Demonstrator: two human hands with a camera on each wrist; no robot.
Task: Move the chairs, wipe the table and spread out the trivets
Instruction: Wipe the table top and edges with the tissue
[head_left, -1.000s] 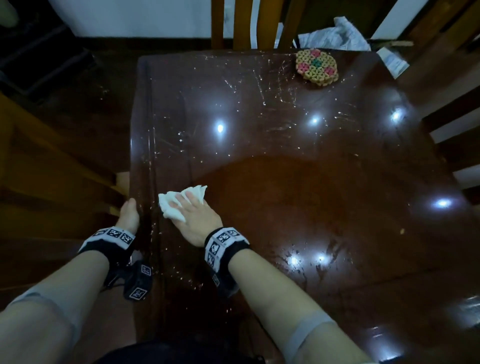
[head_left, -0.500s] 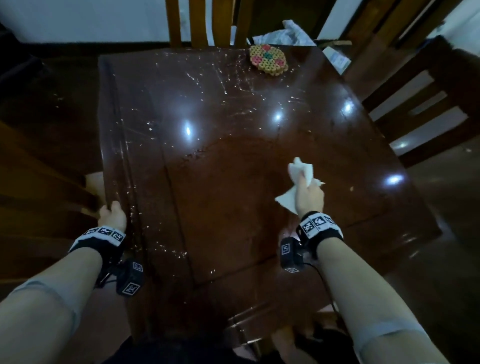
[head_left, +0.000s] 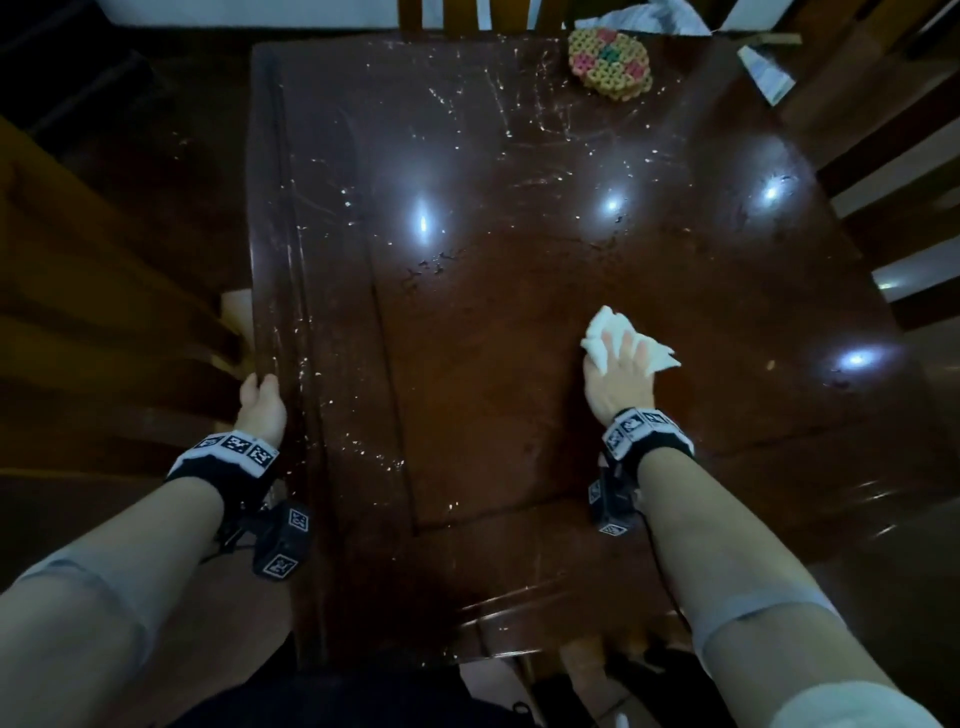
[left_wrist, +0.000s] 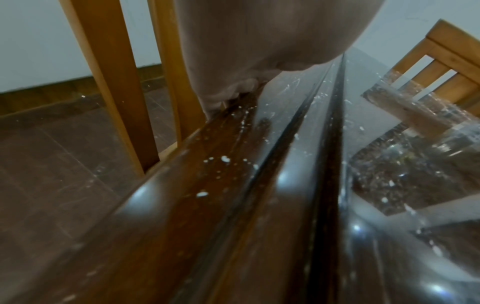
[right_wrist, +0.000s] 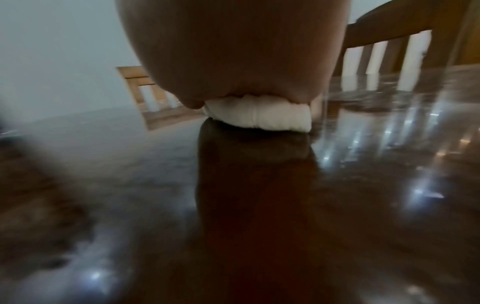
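The table (head_left: 519, 338) edge is gripped by the left hand (head_left: 261, 402), its fingers curled over the rim. A crumpled white tissue (head_left: 615, 332) is pressed flat beneath the right hand's (head_left: 618, 374) extended fingers. The trivets (head_left: 609, 63) lie stacked well beyond the fingertips, partly cut off.

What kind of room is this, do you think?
Probably a home dining room: a glossy dark wooden table with slatted wooden chairs drawn up around it, and a beaded trivet lying at its far end.
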